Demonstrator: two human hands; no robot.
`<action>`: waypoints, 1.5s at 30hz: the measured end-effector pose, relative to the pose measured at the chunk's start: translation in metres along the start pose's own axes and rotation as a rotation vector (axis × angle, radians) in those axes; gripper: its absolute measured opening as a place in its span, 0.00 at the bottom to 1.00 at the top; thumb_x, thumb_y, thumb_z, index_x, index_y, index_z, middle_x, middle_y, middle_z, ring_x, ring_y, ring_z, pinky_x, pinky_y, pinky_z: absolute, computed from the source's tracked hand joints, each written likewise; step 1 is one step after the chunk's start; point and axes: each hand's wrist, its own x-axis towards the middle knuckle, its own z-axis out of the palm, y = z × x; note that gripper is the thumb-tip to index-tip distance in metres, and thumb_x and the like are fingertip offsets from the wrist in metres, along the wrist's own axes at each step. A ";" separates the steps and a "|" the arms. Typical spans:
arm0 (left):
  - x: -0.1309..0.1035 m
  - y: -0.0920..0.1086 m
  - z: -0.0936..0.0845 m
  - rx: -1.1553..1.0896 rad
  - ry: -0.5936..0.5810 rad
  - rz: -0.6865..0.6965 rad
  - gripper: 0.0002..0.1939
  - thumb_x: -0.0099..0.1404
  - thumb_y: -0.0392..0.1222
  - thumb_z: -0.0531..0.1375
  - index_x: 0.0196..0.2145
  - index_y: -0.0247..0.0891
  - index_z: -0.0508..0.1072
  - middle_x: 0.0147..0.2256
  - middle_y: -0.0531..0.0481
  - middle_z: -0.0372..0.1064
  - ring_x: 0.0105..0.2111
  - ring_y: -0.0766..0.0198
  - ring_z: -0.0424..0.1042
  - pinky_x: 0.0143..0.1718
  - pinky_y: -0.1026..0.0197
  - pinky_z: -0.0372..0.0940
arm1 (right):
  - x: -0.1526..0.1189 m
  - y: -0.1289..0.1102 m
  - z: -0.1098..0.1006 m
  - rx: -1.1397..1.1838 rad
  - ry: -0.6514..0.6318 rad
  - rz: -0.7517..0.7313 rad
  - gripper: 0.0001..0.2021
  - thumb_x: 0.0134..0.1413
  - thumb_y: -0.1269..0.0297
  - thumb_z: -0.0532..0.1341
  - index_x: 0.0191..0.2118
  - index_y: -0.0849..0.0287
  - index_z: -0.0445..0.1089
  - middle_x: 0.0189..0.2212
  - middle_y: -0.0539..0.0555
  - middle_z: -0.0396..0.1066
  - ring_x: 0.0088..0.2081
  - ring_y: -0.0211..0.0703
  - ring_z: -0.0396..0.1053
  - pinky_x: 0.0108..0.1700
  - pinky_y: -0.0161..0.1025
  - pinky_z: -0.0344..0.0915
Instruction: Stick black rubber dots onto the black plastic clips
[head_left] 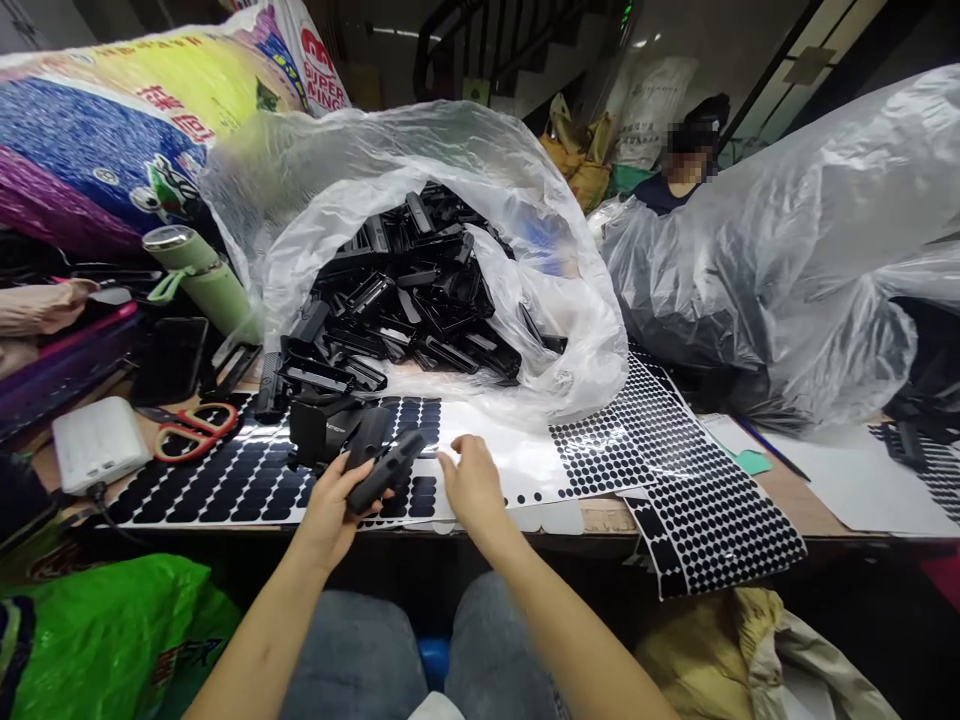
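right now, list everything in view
black parts: uncountable heap, black, inside centre clear bag
clear bags: 2, translucent, centre and right
sheets: several, white with black shapes, on table
table: 1, brown, under sheets
scissors: 1, red and cream handles, left
white box: 1, white, left edge
phone: 1, black, left
flask: 1, green, behind phone
printed sack: 1, multicoloured, rear left
green bag: 1, green, lower left
tan sack: 1, tan, lower right
pen: 1, dark blue, right
person: 1, dark top, rear right
left grip: 1, bare, holding black pieces
right grip: 1, bare, above sheets
legs: 2, blue jeans, below table
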 end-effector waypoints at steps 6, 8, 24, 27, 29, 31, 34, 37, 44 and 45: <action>0.012 -0.005 -0.021 -0.018 -0.016 0.041 0.14 0.51 0.39 0.63 0.35 0.38 0.64 0.28 0.52 0.69 0.23 0.63 0.72 0.16 0.68 0.62 | 0.017 -0.008 0.043 -0.219 -0.035 0.122 0.10 0.49 0.71 0.56 0.39 0.65 0.64 0.39 0.68 0.64 0.41 0.57 0.62 0.39 0.49 0.61; 0.010 -0.006 -0.021 -0.011 -0.036 0.038 0.15 0.51 0.39 0.63 0.36 0.38 0.64 0.29 0.51 0.69 0.23 0.63 0.72 0.16 0.68 0.62 | 0.016 -0.007 0.045 -0.218 -0.021 0.153 0.10 0.49 0.72 0.54 0.39 0.65 0.64 0.39 0.68 0.64 0.42 0.56 0.63 0.39 0.48 0.61; -0.022 0.020 -0.031 -0.157 -0.060 -0.075 0.13 0.53 0.37 0.62 0.36 0.37 0.63 0.26 0.49 0.69 0.21 0.63 0.72 0.15 0.69 0.62 | -0.011 -0.018 -0.004 0.186 0.063 0.033 0.07 0.49 0.62 0.53 0.24 0.57 0.61 0.24 0.52 0.66 0.28 0.41 0.64 0.33 0.37 0.60; -0.038 0.029 -0.033 -0.145 -0.067 -0.061 0.12 0.52 0.38 0.62 0.34 0.37 0.63 0.25 0.50 0.69 0.21 0.63 0.72 0.14 0.69 0.61 | -0.015 -0.015 -0.025 0.288 0.052 0.007 0.10 0.48 0.57 0.56 0.24 0.58 0.60 0.22 0.49 0.64 0.26 0.39 0.64 0.31 0.37 0.61; -0.047 0.034 -0.033 -0.129 -0.056 -0.032 0.13 0.52 0.39 0.63 0.34 0.38 0.63 0.25 0.51 0.69 0.21 0.64 0.72 0.14 0.69 0.61 | -0.017 -0.016 -0.035 0.352 0.036 0.013 0.12 0.46 0.54 0.57 0.25 0.58 0.60 0.21 0.49 0.63 0.26 0.39 0.66 0.29 0.36 0.62; -0.054 0.038 -0.030 -0.115 -0.051 -0.017 0.14 0.52 0.40 0.63 0.35 0.38 0.63 0.25 0.52 0.69 0.21 0.64 0.72 0.15 0.69 0.61 | -0.020 -0.021 -0.043 0.481 -0.015 0.047 0.14 0.42 0.53 0.60 0.28 0.59 0.61 0.21 0.49 0.64 0.25 0.39 0.66 0.27 0.36 0.62; -0.062 0.045 -0.021 -0.083 -0.071 -0.060 0.16 0.52 0.41 0.63 0.36 0.38 0.63 0.25 0.51 0.69 0.20 0.64 0.71 0.15 0.69 0.60 | -0.030 -0.036 -0.058 0.706 -0.131 0.107 0.17 0.36 0.54 0.65 0.30 0.61 0.65 0.21 0.48 0.65 0.23 0.37 0.65 0.28 0.36 0.62; -0.067 0.053 -0.007 -0.025 -0.146 -0.141 0.16 0.52 0.41 0.63 0.38 0.38 0.64 0.26 0.50 0.69 0.19 0.65 0.71 0.14 0.70 0.58 | -0.039 -0.056 -0.076 0.775 -0.192 0.058 0.13 0.38 0.56 0.65 0.27 0.60 0.68 0.23 0.49 0.66 0.26 0.36 0.64 0.32 0.37 0.63; -0.063 0.066 0.023 0.027 -0.296 -0.176 0.15 0.53 0.41 0.61 0.39 0.37 0.65 0.25 0.49 0.70 0.19 0.64 0.70 0.13 0.70 0.56 | -0.034 -0.065 -0.104 0.721 -0.118 0.012 0.13 0.43 0.61 0.62 0.34 0.56 0.60 0.26 0.47 0.64 0.29 0.36 0.62 0.32 0.34 0.60; -0.062 0.066 0.025 0.030 -0.308 -0.181 0.15 0.54 0.41 0.61 0.39 0.37 0.65 0.25 0.48 0.70 0.19 0.63 0.70 0.13 0.70 0.56 | -0.032 -0.063 -0.107 0.728 -0.135 0.033 0.13 0.43 0.61 0.62 0.34 0.56 0.58 0.26 0.47 0.63 0.29 0.35 0.62 0.31 0.34 0.59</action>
